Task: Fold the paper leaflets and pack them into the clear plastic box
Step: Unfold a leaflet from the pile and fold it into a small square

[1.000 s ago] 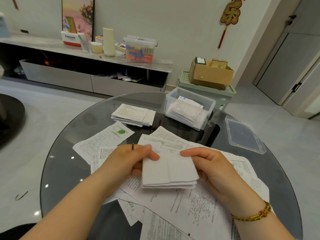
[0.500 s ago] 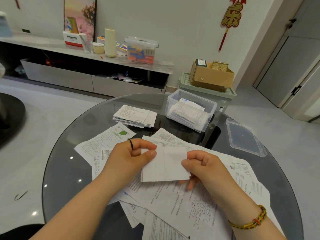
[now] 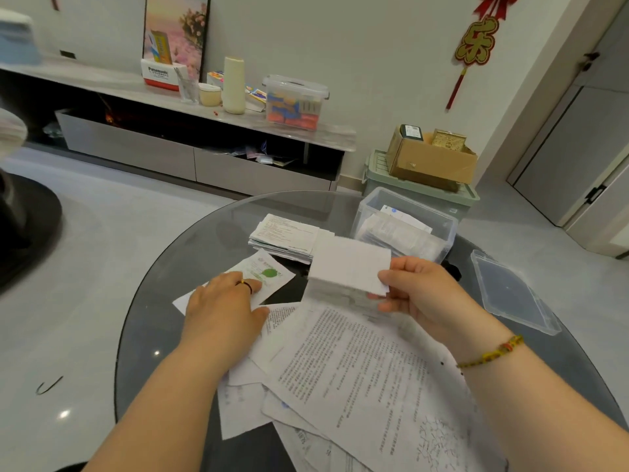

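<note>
My right hand (image 3: 420,294) pinches a folded white leaflet (image 3: 347,264) by its right edge and holds it lifted above the table, just in front of the clear plastic box (image 3: 446,221). Folded leaflets lie inside that box. My left hand (image 3: 224,304) rests flat on an unfolded leaflet with a green leaf print (image 3: 269,272). A heap of unfolded printed leaflets (image 3: 360,376) lies under and in front of both hands. A stack of folded leaflets (image 3: 284,238) sits left of the box.
The round glass table (image 3: 160,301) carries the box's clear lid (image 3: 510,294) at the right. Behind the table stand a green bin (image 3: 377,175) with a cardboard box (image 3: 432,163) on it and a long low cabinet (image 3: 190,165) with clutter.
My left hand has let go of the folded leaflet and moved down-left onto the leaf-print sheet. My right hand has carried the folded leaflet up and away, towards the clear box.
</note>
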Action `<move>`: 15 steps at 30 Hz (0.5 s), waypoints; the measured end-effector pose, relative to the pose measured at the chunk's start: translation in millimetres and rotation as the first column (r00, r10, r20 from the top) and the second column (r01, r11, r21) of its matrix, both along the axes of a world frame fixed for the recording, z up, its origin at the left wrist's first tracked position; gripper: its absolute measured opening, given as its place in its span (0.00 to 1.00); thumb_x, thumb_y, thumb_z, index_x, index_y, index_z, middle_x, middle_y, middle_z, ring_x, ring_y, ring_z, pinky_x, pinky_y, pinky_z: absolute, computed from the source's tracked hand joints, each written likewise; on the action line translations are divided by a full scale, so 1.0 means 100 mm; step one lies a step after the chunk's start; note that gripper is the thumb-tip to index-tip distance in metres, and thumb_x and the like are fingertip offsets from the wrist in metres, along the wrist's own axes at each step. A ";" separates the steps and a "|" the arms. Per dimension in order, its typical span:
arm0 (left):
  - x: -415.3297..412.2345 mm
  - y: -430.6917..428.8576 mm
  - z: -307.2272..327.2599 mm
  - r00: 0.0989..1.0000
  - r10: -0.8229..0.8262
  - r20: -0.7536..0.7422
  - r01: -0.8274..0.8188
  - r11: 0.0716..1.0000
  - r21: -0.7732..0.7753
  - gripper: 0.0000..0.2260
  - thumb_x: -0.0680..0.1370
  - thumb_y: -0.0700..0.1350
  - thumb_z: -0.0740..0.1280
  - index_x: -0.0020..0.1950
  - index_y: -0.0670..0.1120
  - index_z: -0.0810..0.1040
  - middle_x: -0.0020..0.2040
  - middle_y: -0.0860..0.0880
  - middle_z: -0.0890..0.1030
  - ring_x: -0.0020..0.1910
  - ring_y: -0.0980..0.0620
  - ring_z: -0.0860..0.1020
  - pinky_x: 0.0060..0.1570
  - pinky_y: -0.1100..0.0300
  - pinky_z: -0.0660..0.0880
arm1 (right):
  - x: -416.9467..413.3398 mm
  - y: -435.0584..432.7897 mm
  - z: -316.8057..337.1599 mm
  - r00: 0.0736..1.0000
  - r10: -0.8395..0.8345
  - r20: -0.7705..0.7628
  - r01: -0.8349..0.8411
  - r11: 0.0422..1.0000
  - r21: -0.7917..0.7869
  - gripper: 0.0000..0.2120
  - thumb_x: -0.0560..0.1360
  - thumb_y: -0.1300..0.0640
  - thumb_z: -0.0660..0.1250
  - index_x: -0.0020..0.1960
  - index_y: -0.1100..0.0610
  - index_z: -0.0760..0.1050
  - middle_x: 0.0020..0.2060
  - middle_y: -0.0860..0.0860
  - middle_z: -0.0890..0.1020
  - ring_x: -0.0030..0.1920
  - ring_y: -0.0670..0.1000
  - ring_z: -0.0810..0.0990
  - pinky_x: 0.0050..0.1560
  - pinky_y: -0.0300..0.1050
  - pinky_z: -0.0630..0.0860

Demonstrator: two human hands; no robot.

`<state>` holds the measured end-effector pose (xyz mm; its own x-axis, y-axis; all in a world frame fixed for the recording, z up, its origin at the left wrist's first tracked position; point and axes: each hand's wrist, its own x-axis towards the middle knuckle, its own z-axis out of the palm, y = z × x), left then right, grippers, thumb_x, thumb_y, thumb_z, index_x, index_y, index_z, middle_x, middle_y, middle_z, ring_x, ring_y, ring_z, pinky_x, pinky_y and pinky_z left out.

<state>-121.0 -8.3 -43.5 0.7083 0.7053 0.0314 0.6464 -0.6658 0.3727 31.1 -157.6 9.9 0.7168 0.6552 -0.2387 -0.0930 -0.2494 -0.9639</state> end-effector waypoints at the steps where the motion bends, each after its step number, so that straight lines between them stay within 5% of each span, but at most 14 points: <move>1: -0.01 0.04 0.00 1.000 -0.006 -0.007 0.006 1.000 -0.008 0.21 0.78 0.53 0.58 0.71 0.53 0.62 0.72 0.53 0.62 0.72 0.52 0.59 0.70 0.57 0.54 | 0.02 0.13 0.03 1.000 0.000 -0.009 0.000 1.000 0.001 0.08 0.76 0.70 0.58 0.40 0.62 0.73 0.36 0.57 0.79 0.26 0.45 0.80 0.24 0.33 0.76; 8: -0.08 0.17 0.04 0.999 -0.036 0.033 0.039 0.994 -0.101 0.20 0.76 0.52 0.64 0.67 0.54 0.67 0.69 0.56 0.66 0.69 0.54 0.64 0.68 0.59 0.58 | 0.07 0.98 0.05 1.000 -0.008 -0.005 0.008 1.000 -0.019 0.05 0.76 0.68 0.59 0.43 0.61 0.68 0.45 0.60 0.76 0.37 0.54 0.79 0.24 0.35 0.76; 15: -0.09 0.21 0.08 0.998 -0.046 0.051 0.053 0.990 -0.134 0.21 0.75 0.51 0.65 0.67 0.56 0.66 0.69 0.57 0.66 0.68 0.54 0.64 0.65 0.61 0.60 | 0.14 1.31 -0.11 0.991 -0.069 -0.111 0.058 0.994 -0.092 0.10 0.77 0.70 0.56 0.38 0.61 0.64 0.34 0.56 0.72 0.41 0.56 0.78 0.20 0.35 0.74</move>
<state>-130.4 12.3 -35.8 0.7423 0.6696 -0.0274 0.5935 -0.6379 0.4908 45.2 -26.9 -0.9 0.7209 0.5818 -0.3765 -0.2196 -0.3235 -0.9204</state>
